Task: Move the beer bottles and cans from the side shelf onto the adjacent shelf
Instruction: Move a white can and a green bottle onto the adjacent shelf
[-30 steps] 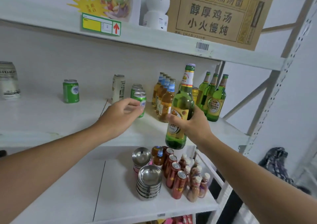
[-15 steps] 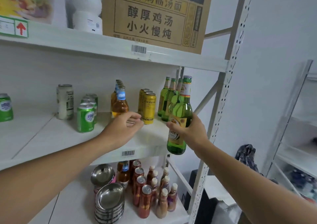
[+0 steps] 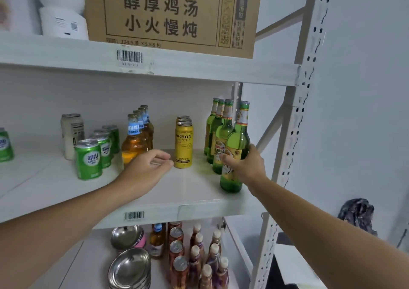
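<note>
One green bottle (image 3: pixel 235 153) held in right-hand fingers (image 3: pixel 225 158), wrapped round its label; left hand (image 3: pixel 145 173) loosely curled, holding nothing. Lower straight onto shelf (image 3: pixel 194 191), beside bottle row (image 3: pixel 218 131) behind fingers, then release.

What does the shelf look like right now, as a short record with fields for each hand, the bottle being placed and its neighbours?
right hand: grips the green beer bottle at its label
bottle state: upright, base at the middle shelf front right
left hand: empty, fingers loosely curled, near the yellow can
neighbours: three green bottles behind it
</note>
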Motion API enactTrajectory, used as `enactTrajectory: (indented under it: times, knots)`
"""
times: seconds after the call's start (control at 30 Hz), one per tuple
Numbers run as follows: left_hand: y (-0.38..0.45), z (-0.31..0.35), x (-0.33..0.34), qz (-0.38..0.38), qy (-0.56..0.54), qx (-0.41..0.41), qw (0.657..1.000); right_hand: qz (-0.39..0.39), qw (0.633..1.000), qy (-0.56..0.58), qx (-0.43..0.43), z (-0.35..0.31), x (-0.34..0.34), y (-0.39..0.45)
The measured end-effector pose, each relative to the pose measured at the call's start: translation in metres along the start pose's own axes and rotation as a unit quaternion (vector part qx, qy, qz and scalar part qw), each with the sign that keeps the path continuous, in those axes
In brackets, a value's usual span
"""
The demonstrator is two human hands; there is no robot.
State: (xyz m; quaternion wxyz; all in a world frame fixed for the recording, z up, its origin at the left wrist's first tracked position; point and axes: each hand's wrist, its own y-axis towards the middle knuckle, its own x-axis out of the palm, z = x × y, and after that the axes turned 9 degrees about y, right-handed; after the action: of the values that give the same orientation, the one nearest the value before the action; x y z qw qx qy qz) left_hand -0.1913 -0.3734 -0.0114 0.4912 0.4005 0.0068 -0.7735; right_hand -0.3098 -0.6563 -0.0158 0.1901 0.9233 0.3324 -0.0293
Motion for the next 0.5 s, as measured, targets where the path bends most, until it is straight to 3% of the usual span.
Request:
enactTrajectory:
  times: [0.5]
  knots:
    - [-0.008, -0.017, 0.019, -0.013, -0.015, 0.001, 1.0, -0.012, 0.998, -0.034, -0.06, 0.025, 0.016, 0.024]
